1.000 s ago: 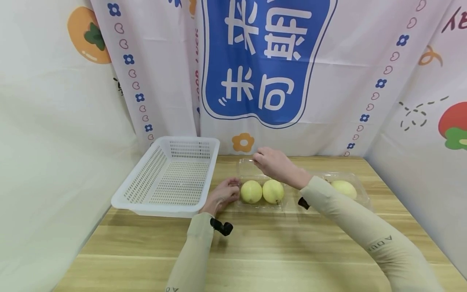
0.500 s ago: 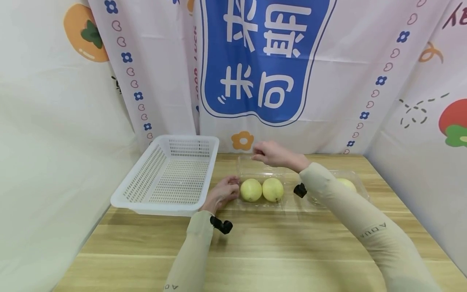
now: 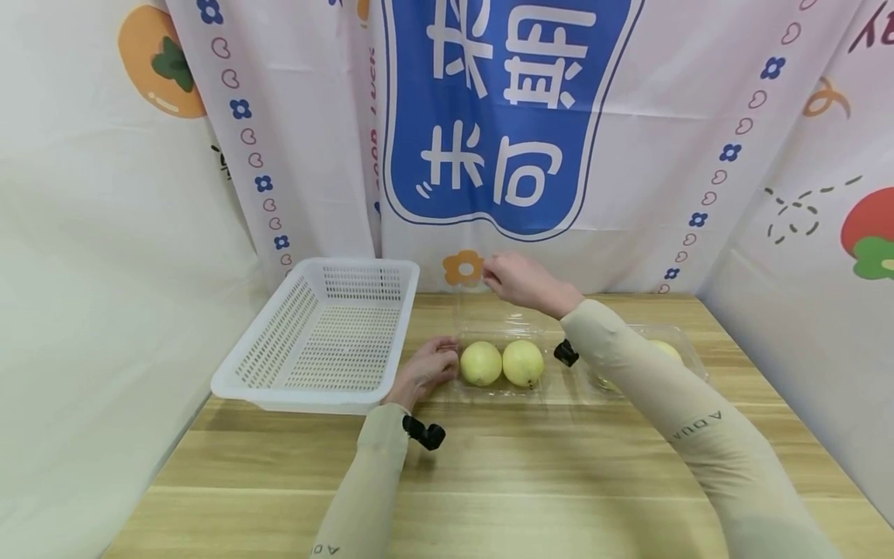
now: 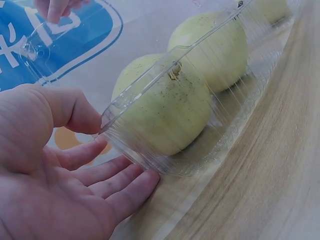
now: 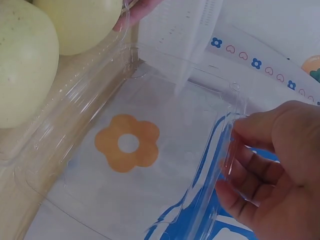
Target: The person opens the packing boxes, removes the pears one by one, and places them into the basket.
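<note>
Two pale yellow-green round fruits [image 3: 481, 364] sit side by side in a clear plastic clamshell box [image 4: 200, 167] on the table. At the box's left end is my left hand [image 3: 427, 369]; its thumb and index finger pinch the rim corner while the other fingers lie along the wall. My right hand [image 3: 520, 281] is up behind the fruits, pinching the far edge of the box's hinged clear lid [image 5: 75, 195] between thumb and fingers. The lid stands raised off the box, and the wall cloth's orange flower shows through it in the right wrist view.
A white perforated plastic basket [image 3: 317, 400] stands on the left, close to my left forearm. To the right, a second clear box [image 3: 687, 353] holds pale fruit [image 3: 667, 349], partly hidden by my right sleeve. Printed cloth [image 3: 642, 256] hangs behind the wooden table [image 3: 489, 489].
My right hand has risen a little, and the lid has tilted up with it. My right forearm has shifted left. The left hand has stayed at the box's end.
</note>
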The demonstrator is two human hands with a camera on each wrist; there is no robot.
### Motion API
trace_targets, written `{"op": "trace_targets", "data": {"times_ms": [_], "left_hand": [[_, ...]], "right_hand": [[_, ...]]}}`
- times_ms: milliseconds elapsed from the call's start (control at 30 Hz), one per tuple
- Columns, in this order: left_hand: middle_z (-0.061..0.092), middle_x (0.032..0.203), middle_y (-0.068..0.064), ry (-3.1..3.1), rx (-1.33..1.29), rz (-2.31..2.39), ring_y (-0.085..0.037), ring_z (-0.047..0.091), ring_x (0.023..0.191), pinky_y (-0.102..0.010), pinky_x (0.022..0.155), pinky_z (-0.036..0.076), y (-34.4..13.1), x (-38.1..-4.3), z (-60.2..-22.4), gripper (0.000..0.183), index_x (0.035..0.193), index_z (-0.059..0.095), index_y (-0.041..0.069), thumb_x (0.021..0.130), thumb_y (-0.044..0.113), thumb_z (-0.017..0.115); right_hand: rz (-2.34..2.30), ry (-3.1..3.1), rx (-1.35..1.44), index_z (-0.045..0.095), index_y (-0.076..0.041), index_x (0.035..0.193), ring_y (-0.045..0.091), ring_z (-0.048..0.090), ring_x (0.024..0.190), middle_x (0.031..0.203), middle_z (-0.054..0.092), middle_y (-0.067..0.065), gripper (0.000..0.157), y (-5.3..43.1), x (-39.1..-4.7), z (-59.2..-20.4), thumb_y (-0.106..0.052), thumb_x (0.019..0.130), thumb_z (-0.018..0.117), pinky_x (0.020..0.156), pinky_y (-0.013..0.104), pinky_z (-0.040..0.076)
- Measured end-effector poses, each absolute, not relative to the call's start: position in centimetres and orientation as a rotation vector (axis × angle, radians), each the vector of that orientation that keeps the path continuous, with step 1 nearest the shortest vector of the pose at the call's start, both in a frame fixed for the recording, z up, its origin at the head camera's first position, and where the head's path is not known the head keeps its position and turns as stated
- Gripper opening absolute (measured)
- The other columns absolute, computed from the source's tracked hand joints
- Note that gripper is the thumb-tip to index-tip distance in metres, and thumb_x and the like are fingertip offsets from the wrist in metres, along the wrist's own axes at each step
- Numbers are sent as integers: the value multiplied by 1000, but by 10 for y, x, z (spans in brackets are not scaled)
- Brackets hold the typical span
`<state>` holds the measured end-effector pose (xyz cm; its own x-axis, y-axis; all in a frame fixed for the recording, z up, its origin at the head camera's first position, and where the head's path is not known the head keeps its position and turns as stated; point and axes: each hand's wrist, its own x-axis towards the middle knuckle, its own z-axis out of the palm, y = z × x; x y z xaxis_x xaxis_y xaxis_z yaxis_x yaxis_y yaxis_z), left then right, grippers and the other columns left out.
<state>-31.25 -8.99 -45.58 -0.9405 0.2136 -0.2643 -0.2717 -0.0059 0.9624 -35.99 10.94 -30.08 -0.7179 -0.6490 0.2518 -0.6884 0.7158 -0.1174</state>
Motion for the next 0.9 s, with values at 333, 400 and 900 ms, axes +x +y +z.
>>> {"op": "trace_targets", "data": {"times_ms": [333, 400, 900], "left_hand": [[40, 149, -17, 1967, -80, 2007, -21, 49, 102, -26, 75, 47, -88, -310, -454, 64, 144, 38, 2, 82, -5, 48], [40, 148, -18, 1982, -85, 2000, -22, 50, 102, -26, 75, 47, -87, -311, -454, 63, 144, 39, 2, 82, -5, 48], [41, 147, -20, 1952, -58, 2026, -19, 48, 97, -27, 78, 45, -88, -312, -458, 61, 145, 37, 0, 85, -3, 48]], "right_hand": [[281, -2716, 1025, 69, -3, 112, 25, 68, 90, 108, 71, 13, 24, 112, -370, -302, -15, 99, 53, 80, 38, 56], [272, -2710, 1025, 69, -4, 115, 26, 68, 92, 112, 71, 13, 26, 113, -371, -302, -15, 99, 52, 81, 38, 56], [248, -2768, 1099, 67, -4, 118, 28, 64, 107, 115, 69, 12, 27, 114, -368, -305, -17, 98, 55, 95, 42, 51]]}}
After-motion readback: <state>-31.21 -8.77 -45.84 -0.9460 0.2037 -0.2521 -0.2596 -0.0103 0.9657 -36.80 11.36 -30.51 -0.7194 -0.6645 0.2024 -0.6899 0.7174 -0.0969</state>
